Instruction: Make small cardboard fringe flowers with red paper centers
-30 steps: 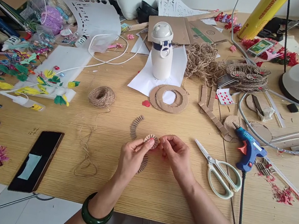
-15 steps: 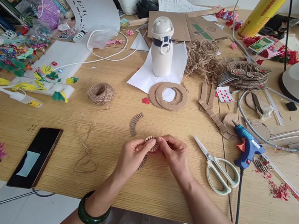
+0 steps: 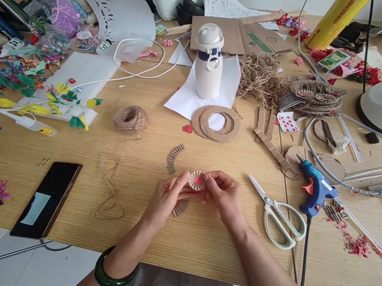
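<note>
Corrugated cardboard rosette point(image 3: 197, 180), red centre | your left grip point(image 3: 167, 198) and right grip point(image 3: 225, 198) pinch it narrowly from either side | pleated cardboard strip point(image 3: 180, 208) lies just below your left grip on the table point(image 3: 203, 247) | scissors point(image 3: 273, 222) rest right.

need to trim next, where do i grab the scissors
Take the scissors by their cream loop handles, coming from the side of your right hand: the loops lie flat towards you on that side, while the blades point away, up-left, so your fingers stay clear of them.
</note>
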Motion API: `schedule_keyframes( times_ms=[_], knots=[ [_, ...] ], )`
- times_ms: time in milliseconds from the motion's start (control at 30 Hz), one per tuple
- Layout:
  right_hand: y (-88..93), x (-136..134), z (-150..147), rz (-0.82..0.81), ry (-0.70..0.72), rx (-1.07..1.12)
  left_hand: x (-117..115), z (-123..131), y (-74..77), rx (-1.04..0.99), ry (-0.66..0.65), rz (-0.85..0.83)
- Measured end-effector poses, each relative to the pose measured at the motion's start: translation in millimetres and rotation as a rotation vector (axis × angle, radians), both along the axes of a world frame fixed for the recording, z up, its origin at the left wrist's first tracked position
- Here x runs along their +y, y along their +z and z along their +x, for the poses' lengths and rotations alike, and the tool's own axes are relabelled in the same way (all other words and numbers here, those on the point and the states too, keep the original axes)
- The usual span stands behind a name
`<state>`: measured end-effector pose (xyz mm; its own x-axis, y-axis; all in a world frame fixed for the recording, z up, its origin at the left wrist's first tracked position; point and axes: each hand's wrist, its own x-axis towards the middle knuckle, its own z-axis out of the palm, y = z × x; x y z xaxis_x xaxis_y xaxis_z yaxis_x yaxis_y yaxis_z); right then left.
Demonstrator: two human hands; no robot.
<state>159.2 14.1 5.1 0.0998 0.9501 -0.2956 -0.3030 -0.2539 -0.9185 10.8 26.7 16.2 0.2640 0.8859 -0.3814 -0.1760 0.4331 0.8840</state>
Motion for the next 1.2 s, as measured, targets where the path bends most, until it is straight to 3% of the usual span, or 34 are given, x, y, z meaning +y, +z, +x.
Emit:
schedule_keyframes(
  times_ms=[267,367,500,600,733,1033,1200],
  knots=[
    [-2.6,-1.2,-6.7,-0.02,0.009,0.156,-8.9,6.0,-1.2,0.119,0.075,0.134],
    [-1.4,-2.5,-7.6,0.027,0.039,0.073,-8.5,3.8,-0.9,0.126,0.121,0.128],
    [3.5,-2.1,-3.5,0.058,-0.051,-0.064,-7.4,-2.7,2.9,0.077,0.139,0.074],
    [5.5,-1.7,-2.6,0.044,-0.043,-0.084,-8.9,-8.3,4.4,0.11,0.095,0.081],
    [4.0,-2.9,-7.7,0.08,0.086,-0.076,-12.6,-13.7,3.3,0.131,-0.022,0.137],
    [-0.7,-5.4,-12.0,0.095,0.127,-0.062,-13.6,-14.6,2.8,0.31,0.036,0.244],
    [-0.6,-4.3,-8.6,0.089,0.121,-0.051,-11.3,-14.1,3.6,0.421,-0.02,0.308]
  ],
)
